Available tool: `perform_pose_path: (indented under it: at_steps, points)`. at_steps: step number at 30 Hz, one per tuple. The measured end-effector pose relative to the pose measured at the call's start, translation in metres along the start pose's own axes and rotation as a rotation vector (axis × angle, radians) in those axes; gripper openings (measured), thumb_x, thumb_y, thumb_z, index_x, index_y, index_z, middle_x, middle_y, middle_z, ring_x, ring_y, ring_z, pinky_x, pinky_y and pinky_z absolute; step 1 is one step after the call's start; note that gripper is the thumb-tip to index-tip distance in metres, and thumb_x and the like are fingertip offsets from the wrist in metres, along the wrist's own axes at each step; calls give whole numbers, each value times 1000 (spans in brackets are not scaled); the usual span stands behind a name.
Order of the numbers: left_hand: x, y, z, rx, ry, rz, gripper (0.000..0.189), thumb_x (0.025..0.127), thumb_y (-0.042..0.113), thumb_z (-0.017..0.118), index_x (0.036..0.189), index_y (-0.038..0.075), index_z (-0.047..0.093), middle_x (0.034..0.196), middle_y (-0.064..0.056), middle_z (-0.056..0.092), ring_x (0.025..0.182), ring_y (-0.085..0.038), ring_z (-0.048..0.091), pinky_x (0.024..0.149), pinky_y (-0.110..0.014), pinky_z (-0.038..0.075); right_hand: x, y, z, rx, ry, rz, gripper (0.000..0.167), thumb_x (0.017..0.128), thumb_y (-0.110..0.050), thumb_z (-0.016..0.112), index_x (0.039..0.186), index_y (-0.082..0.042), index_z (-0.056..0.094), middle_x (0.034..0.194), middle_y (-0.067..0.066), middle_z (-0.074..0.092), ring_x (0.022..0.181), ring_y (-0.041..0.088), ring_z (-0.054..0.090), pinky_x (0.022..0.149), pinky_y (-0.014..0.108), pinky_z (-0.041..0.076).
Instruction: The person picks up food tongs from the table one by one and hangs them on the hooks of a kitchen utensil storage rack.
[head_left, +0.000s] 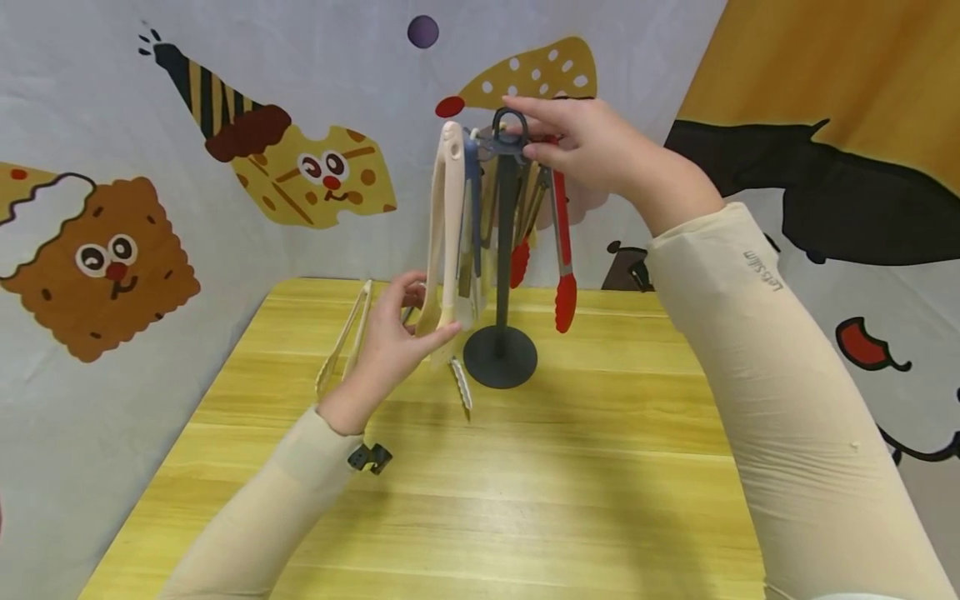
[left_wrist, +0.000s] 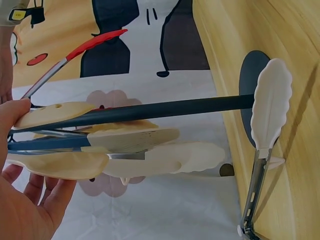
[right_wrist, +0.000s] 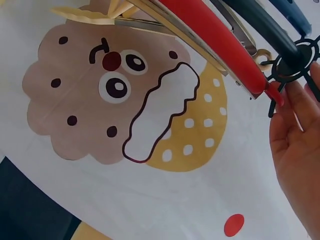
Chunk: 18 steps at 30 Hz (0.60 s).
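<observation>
A dark utensil stand has a round base and a loop on top, with several tongs hanging around its post. My right hand holds the stand's top, thumb and fingers at either side of the hub. At the left of the stand, my left hand grips cream tongs near their lower end. In the left wrist view its thumb lies on one cream arm, its fingers on the other. Red-tipped tongs hang at the right; blue-handled tongs hang beside the cream ones.
Tongs with white scalloped tips lie on the wooden table near the stand's base. Beige tongs are at the left, behind my left hand. A cloth with cartoon prints hangs behind the table.
</observation>
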<state>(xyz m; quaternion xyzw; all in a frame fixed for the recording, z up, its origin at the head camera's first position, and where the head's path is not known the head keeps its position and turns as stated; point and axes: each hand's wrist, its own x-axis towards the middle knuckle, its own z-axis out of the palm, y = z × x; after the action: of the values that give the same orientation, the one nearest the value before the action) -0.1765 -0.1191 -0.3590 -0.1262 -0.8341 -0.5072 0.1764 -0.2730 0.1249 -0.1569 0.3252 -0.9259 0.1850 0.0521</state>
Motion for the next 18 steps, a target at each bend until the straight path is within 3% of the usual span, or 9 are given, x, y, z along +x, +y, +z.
perform_pose_path:
  at_steps: [6,11,18]
  points:
    - [0,1,3,-42,-4,14,67,73,29,82,129,16,47,106,-8,55,95,-20,55,58,-32,49,-1,-4,0,46,14,92,61,98,-26,48,150,-38,19,139,1,52,121,23,54,104,42,40]
    - [0,1,4,-21,8,16,69,73,29,82,130,15,46,106,-7,55,95,-18,54,57,-32,48,-4,-8,1,69,38,154,61,96,-28,52,149,-38,22,138,1,53,121,23,54,104,41,41]
    - [2,1,10,17,17,39,69,72,27,83,128,10,47,102,-6,56,93,-19,53,78,-36,47,-4,-10,2,54,70,175,59,96,-29,54,149,-35,28,133,5,56,122,22,52,102,38,43]
